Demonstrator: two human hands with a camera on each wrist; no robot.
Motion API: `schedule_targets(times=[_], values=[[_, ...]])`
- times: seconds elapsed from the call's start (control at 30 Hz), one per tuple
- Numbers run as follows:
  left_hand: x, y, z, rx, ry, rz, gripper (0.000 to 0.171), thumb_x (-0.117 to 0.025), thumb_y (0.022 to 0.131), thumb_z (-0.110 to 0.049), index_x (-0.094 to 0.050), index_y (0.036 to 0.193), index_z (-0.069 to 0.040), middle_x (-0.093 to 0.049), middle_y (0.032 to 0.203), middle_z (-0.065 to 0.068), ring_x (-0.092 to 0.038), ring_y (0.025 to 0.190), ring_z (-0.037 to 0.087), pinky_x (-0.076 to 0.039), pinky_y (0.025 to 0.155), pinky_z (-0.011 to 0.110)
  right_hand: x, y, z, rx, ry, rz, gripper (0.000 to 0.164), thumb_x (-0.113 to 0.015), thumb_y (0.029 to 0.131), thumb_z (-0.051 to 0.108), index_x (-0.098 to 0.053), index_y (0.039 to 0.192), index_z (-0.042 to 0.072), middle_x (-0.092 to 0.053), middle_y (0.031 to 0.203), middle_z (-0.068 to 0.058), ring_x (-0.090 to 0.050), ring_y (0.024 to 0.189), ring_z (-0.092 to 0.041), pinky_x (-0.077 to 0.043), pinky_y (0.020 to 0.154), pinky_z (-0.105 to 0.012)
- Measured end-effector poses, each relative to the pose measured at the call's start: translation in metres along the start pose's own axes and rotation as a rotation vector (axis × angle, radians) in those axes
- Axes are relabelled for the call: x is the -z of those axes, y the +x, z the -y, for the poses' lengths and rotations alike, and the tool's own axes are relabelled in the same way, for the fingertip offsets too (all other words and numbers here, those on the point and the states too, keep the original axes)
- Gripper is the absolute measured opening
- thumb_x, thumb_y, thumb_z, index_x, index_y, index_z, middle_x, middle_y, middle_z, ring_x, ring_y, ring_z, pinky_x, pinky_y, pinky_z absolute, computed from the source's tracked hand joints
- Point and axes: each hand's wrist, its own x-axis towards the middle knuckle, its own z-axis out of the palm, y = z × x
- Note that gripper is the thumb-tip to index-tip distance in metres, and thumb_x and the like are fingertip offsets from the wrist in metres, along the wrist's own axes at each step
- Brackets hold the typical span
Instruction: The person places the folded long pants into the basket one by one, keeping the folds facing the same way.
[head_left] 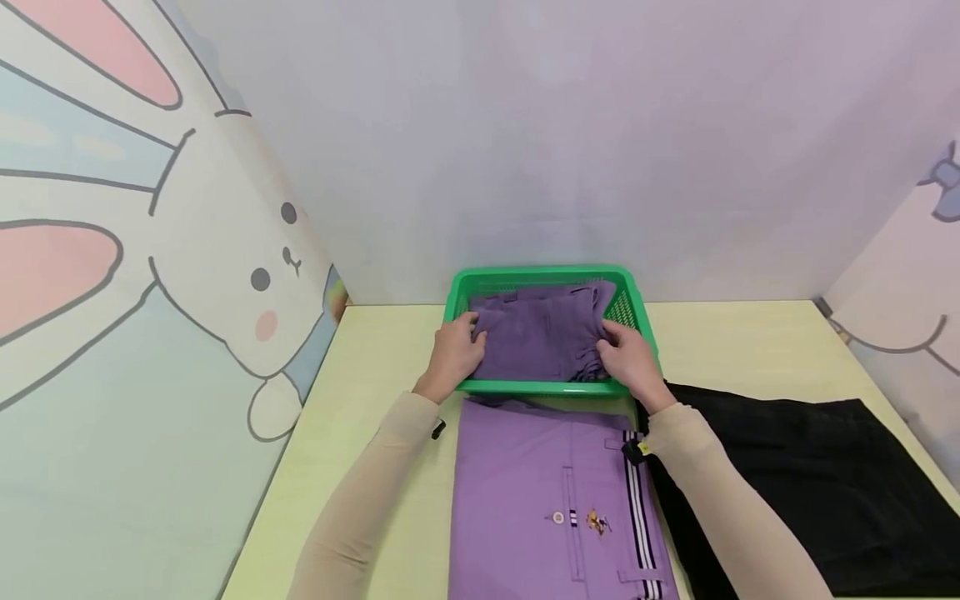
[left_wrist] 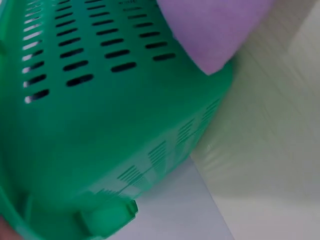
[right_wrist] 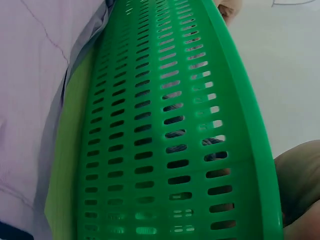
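Observation:
A folded dark purple garment [head_left: 525,333] lies inside a green plastic basket [head_left: 547,388], with bunched layers at its right end. At the garment's left edge, my left hand [head_left: 454,352] pinches the cloth between thumb and fingers, reaching over the basket's left rim. My right hand [head_left: 630,357] grips the opposite edge near the basket's right side. The right wrist view looks along the basket's slotted wall [right_wrist: 125,150], with part of the right hand [right_wrist: 302,185] beyond the rim. In the left wrist view the basket's side [left_wrist: 125,110] fills much of the picture.
In front of the basket, a lilac garment [head_left: 517,483] with a button, small embroidery and striped trim lies flat. Black cloth [head_left: 817,483] is spread on the right of the pale table [head_left: 375,358]. A pale wall [head_left: 555,150] rises close behind the basket.

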Motion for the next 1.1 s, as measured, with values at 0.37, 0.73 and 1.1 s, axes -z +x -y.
schedule_targets(times=[0.37,0.73,1.1], values=[[-0.007,-0.004,-0.009,-0.009,0.344,-0.006,0.026,-0.063,0.1,-0.004,-0.068,0.122,0.008,-0.073,0.085,0.024,-0.073,0.073,0.038,-0.062,0.063,0.047,-0.011,0.0,0.005,-0.029,-0.21,0.025,0.064,-0.04,0.112,0.016,-0.018,0.165,-0.011,-0.034,0.163,-0.041,-0.043,0.145,-0.059,-0.044,0.114,-0.068],[-0.01,-0.002,0.0,-0.048,0.548,0.083,0.015,-0.07,0.095,-0.008,-0.071,0.082,0.001,-0.065,0.115,0.024,-0.062,0.104,0.036,-0.064,0.077,0.044,-0.038,-0.011,0.01,0.155,-0.488,-0.265,0.03,-0.055,0.107,0.018,-0.076,0.107,-0.004,-0.073,0.109,-0.026,-0.069,0.094,-0.046,-0.06,0.065,-0.056],[-0.008,-0.001,0.007,-0.059,0.621,0.258,0.048,-0.066,0.093,-0.009,-0.037,0.055,-0.016,-0.039,0.057,-0.002,-0.041,0.057,0.015,-0.054,0.05,0.036,-0.036,-0.009,0.014,0.095,-0.481,-0.05,0.058,-0.054,0.108,0.032,-0.049,0.052,0.017,-0.043,0.048,0.001,-0.046,0.045,-0.021,-0.035,0.042,-0.03]])
